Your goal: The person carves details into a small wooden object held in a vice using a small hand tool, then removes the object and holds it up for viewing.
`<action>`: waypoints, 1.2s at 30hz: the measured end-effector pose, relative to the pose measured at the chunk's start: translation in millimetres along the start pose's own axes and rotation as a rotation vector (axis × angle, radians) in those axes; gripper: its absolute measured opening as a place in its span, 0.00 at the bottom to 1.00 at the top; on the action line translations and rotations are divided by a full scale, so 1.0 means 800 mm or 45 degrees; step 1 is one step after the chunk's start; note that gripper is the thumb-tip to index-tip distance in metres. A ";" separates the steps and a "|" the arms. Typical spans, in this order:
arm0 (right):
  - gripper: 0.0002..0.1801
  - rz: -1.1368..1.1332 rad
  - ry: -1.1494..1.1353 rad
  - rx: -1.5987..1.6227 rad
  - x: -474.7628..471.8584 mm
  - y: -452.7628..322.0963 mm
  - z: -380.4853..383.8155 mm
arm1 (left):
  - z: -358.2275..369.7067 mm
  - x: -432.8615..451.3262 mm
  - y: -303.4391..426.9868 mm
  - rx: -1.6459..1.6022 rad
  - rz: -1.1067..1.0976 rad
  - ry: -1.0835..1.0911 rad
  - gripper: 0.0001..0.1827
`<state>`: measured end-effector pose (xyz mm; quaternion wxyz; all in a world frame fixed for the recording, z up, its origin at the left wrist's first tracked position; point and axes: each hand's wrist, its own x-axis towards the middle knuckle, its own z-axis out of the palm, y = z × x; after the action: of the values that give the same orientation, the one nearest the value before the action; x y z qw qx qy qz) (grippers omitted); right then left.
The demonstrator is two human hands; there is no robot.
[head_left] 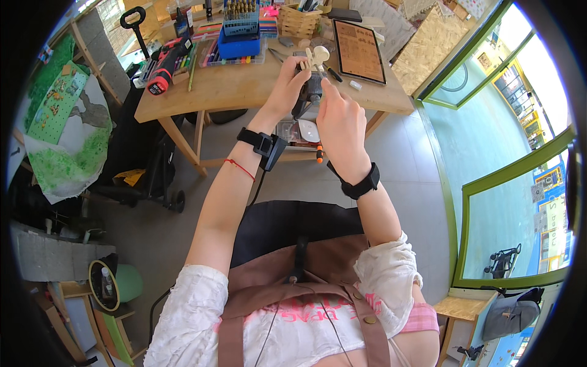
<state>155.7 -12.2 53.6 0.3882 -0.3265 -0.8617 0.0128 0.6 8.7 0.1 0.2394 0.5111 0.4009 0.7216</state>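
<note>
A small pale wooden piece [321, 53] with a round end stands above a dark bench vise [312, 87] at the table's front edge. My left hand [290, 80] grips this piece from the left, thumb and fingers around its lower part. My right hand [341, 114] is closed with its index finger stretched along a slim tool [322, 74], whose tip reaches the wood; most of the tool is hidden by the hand. Just right of the piece, a dark-handled tool [334, 73] lies on the wooden table [238, 87].
A tablet [360, 51] and a white eraser-like block [355, 85] lie at the right. To the left are a red cordless drill [168, 64], markers and a blue drill-bit case [238, 43]. Below the vise sits a tray with an orange-handled tool [319, 154].
</note>
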 end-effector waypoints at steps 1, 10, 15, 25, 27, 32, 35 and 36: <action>0.17 -0.018 0.011 0.001 0.000 0.001 0.001 | -0.002 0.001 0.001 -0.021 -0.008 0.008 0.14; 0.22 -0.089 -0.028 -0.083 -0.005 0.003 0.001 | -0.004 0.003 -0.018 0.035 0.072 0.027 0.13; 0.22 -0.112 -0.009 -0.050 -0.010 0.006 -0.002 | -0.003 0.000 -0.009 -0.046 -0.006 0.004 0.13; 0.19 -0.125 0.018 0.029 -0.002 0.012 -0.002 | -0.004 0.001 -0.007 -0.027 -0.010 0.004 0.13; 0.19 -0.124 0.005 0.032 -0.002 0.013 -0.002 | -0.004 -0.001 -0.004 -0.039 -0.039 0.006 0.13; 0.19 -0.078 -0.036 -0.034 -0.002 0.002 0.000 | -0.008 0.005 -0.020 0.144 0.107 0.018 0.13; 0.19 -0.045 -0.070 -0.034 0.003 -0.003 -0.002 | 0.000 0.001 -0.007 -0.063 -0.039 -0.008 0.13; 0.19 -0.070 -0.043 -0.007 0.002 -0.004 -0.003 | -0.002 0.001 -0.007 -0.061 -0.039 -0.005 0.13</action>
<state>154.7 -14.0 57.4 0.3730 -0.3035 -0.8768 0.0053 -1.3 11.9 -4.4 0.2632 0.5005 0.3908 0.7263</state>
